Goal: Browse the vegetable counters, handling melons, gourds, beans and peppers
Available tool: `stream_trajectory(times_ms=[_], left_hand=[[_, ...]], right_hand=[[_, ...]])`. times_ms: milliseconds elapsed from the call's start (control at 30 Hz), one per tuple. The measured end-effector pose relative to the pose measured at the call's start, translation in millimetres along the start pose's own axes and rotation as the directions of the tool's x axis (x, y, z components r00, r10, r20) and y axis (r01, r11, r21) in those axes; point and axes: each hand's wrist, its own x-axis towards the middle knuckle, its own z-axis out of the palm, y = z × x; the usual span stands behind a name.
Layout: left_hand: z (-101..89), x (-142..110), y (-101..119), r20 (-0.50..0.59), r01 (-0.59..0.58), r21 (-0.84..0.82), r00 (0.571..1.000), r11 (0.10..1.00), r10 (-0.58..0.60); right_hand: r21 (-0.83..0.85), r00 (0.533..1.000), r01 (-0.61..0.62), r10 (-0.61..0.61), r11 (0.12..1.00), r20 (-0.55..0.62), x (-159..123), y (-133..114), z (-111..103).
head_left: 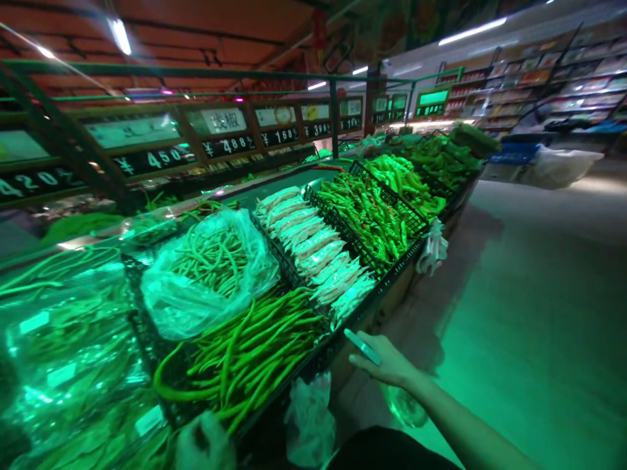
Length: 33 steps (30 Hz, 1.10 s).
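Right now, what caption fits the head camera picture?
Right hand holds a phone beside crates of long green beans.

The left hand (pixel 203 444) is a pale blur at the bottom edge, so its grip cannot be read. Just beyond it, the near ends of the long beans (pixel 245 356) drop behind the crate rim. The right hand (pixel 386 359) hides most of a phone (pixel 362 346) (only one edge shows).
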Motion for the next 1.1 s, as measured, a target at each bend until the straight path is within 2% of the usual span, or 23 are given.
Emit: stream_trajectory(times_ms=[67,133,233,333,500,633,767,867,967,1033,1100], left_hand=[[24.9,-10.8,38.9,0.042,-0.018,0.083,0.999,0.996,0.015],[47.2,-15.3,69.0,0.13,0.013,0.149,0.991,0.989,-0.032],[65.5,-13.9,88.4,0.204,0.049,0.237,0.974,0.97,-0.099],[69.0,-10.7,88.1,0.224,0.048,0.296,0.967,0.954,-0.118],[71.8,-12.6,85.1,0.215,0.027,0.366,0.97,0.93,-0.112],[77.0,-16.9,83.6,0.167,-0.005,0.406,0.984,0.914,-0.069],[79.4,-19.1,81.0,0.121,0.013,0.433,0.99,0.901,-0.072],[78.6,-20.5,82.1,0.11,0.043,0.419,0.989,0.907,-0.097],[76.9,-22.4,85.6,0.103,0.066,0.397,0.988,0.915,-0.116],[76.2,-23.7,87.5,0.085,0.095,0.379,0.987,0.92,-0.137],[76.0,-24.4,87.9,0.066,0.125,0.352,0.985,0.928,-0.158]], right_hand=[[-0.01,0.999,-0.014,0.014,1.0,-0.029,3.3,15.0,-10.7],[-0.022,0.999,-0.014,0.013,1.0,-0.036,7.2,27.0,-19.2],[-0.02,1.0,-0.014,0.013,1.0,-0.017,13.9,36.4,-28.3],[-0.044,1.0,0.001,0.0,0.999,0.025,21.8,33.6,-30.4],[-0.046,0.994,0.062,-0.058,0.997,0.097,35.8,23.5,-18.8],[0.014,0.998,0.021,-0.022,1.0,0.064,45.3,36.6,-17.4],[0.012,0.989,-0.118,0.119,0.993,-0.087,52.1,68.7,-45.3],[-0.033,0.954,-0.225,0.213,0.974,-0.212,56.3,95.9,-80.1],[-0.084,0.925,-0.294,0.262,0.952,-0.277,64.8,112.5,-106.5],[-0.118,0.929,-0.295,0.255,0.948,-0.268,74.6,111.3,-109.6],[-0.156,0.958,-0.233,0.199,0.96,-0.209,86.0,99.0,-99.0]])
